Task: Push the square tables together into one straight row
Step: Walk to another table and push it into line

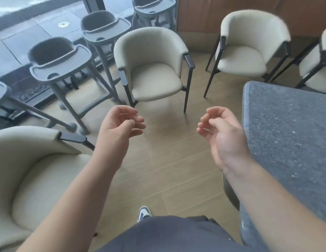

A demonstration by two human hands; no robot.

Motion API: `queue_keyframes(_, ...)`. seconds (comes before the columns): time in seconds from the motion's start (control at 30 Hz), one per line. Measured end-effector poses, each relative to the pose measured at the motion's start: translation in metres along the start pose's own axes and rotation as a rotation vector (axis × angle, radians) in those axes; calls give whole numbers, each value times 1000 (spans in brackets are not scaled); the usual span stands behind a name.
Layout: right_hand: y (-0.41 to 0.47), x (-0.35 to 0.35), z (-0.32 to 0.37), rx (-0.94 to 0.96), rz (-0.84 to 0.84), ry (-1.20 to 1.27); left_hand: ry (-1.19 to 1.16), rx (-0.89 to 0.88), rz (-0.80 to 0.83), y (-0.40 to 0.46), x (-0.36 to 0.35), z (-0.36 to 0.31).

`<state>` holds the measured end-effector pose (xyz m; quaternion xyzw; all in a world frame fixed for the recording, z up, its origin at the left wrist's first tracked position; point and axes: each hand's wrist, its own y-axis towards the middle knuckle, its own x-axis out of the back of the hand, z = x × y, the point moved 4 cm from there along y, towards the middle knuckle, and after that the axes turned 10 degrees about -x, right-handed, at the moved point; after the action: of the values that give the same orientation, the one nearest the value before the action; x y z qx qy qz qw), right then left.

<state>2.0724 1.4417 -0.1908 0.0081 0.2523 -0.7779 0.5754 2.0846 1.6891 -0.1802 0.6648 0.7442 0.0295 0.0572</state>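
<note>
A square table (293,135) with a dark grey speckled top fills the right side; only part of it shows, and its round metal base peeks out under my right forearm. My left hand (120,128) hovers over the wooden floor, fingers loosely curled, holding nothing. My right hand (222,131) hangs just left of the table's near edge, apart from it, fingers half curled and empty. No other table is in view.
A beige armchair (153,70) stands straight ahead, another (247,50) at the back right, a third (316,70) at the far right edge, and one (36,171) close at my left. Several grey high chairs (56,64) line the window on the left. Wooden floor (169,160) lies between.
</note>
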Motion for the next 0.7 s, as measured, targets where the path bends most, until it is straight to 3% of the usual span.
queue_keyframes(0.23, 37, -13, 33, 133, -181, 77, -85, 56, 192, 112, -28, 9)
queue_keyframes(0.7, 216, 113, 79, 120, -645, 383, -1, 81, 735, 300, -297, 72)
